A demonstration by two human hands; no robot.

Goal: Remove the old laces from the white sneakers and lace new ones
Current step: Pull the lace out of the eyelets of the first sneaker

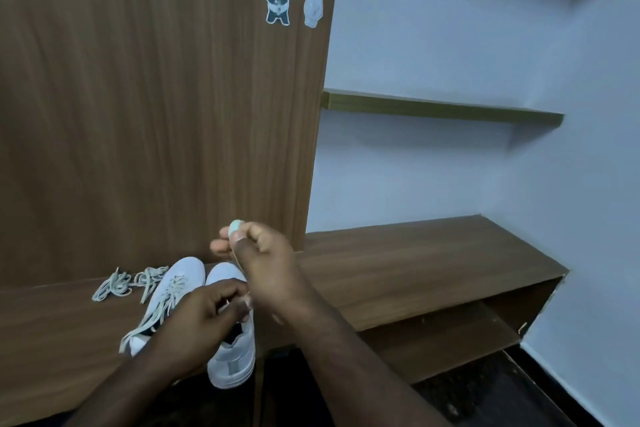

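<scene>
Head camera looks down on two white sneakers side by side on a wooden bench: the left sneaker (173, 291) is laced with loose ends trailing, while the right sneaker (230, 354) lies under the hands. The left hand (204, 315) curls its fingers over that shoe's eyelet area, seemingly pinching a lace (227, 304), and the right hand (263, 260) is raised above with fingers closed on a pale length of it. Laces are soft, light and limp, so I would grip near the stiff tip; a loose lace pile (124, 282) lies just left, below bear stickers (280, 0) on the wooden panel (138, 97).
</scene>
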